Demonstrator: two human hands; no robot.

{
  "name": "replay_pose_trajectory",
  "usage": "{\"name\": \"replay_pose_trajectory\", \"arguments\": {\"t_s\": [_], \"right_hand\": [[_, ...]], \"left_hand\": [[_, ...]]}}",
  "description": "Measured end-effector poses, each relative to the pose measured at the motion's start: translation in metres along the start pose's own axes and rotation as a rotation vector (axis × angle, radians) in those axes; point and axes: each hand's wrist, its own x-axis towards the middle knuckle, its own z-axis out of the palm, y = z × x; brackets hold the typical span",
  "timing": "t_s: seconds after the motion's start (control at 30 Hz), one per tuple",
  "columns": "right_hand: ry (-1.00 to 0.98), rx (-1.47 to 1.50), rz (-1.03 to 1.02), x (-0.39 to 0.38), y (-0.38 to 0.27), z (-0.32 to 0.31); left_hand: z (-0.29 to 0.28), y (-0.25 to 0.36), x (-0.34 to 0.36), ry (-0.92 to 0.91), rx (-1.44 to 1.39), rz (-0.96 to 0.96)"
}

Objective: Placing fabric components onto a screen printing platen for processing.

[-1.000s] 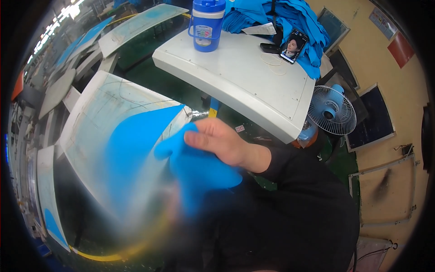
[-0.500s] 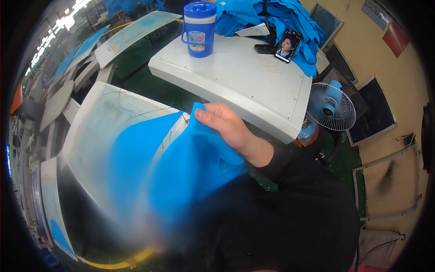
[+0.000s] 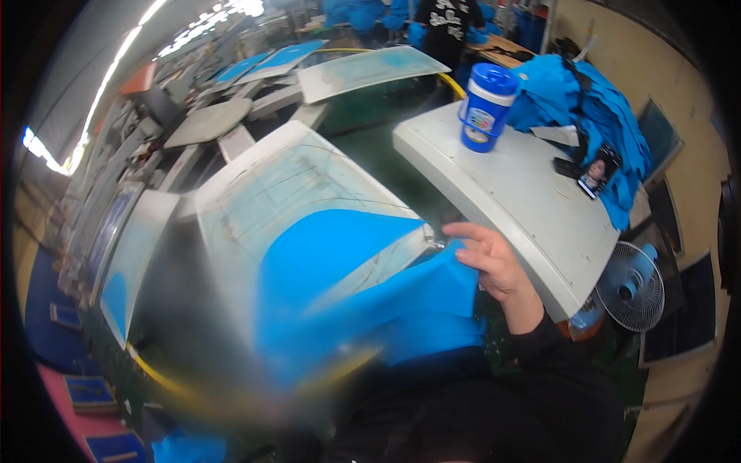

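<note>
A blue fabric piece [image 3: 417,297] is gripped at its upper corner by my right hand [image 3: 498,266], thumb against the cloth and the index finger stretched out. From there it hangs toward my lap. Another blue fabric panel [image 3: 332,239] with a curved edge lies flat on the pale, stained board [image 3: 270,181] in front of me. My right fingers are near the board's narrow corner, where a small metal fitting [image 3: 438,243] shows. Toward the lower left everything is smeared, so my left hand's fingers cannot be made out.
Right of the board stands a white table [image 3: 502,193] with a blue jug [image 3: 488,108], a phone [image 3: 598,174] and a heap of blue fabric [image 3: 594,100]. A fan [image 3: 629,285] stands beyond it. More boards [image 3: 378,73] spread out behind; a person [image 3: 448,31] stands far back.
The view has swung left, shifting the scene to the right. My right hand has loosened from a tight pinch, its index finger now extended. The held fabric's edge has lowered toward the board.
</note>
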Motion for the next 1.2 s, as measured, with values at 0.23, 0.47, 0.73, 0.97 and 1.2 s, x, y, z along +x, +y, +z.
{"name": "replay_pose_trajectory", "arguments": {"t_s": [0.23, 0.47, 0.73, 0.97, 1.2], "right_hand": [[0.096, 0.209, 0.053, 0.007, 0.009, 0.006], [0.007, 0.175, 0.054, 0.014, 0.028, -0.006], [0.035, 0.209, 0.155, 0.013, 0.019, -0.001], [0.051, 0.234, 0.171, 0.013, 0.015, 0.002], [0.016, 0.221, 0.089, 0.013, 0.016, 0.005]], "left_hand": [[0.031, -0.001, 0.003, 0.167, -0.005, 0.087], [0.069, 0.005, -0.002, 0.28, -0.032, 0.12], [0.076, 0.013, 0.004, 0.339, -0.024, 0.153], [0.063, 0.02, 0.007, 0.225, -0.043, 0.191], [0.075, 0.024, 0.008, 0.244, -0.036, 0.247]]}}
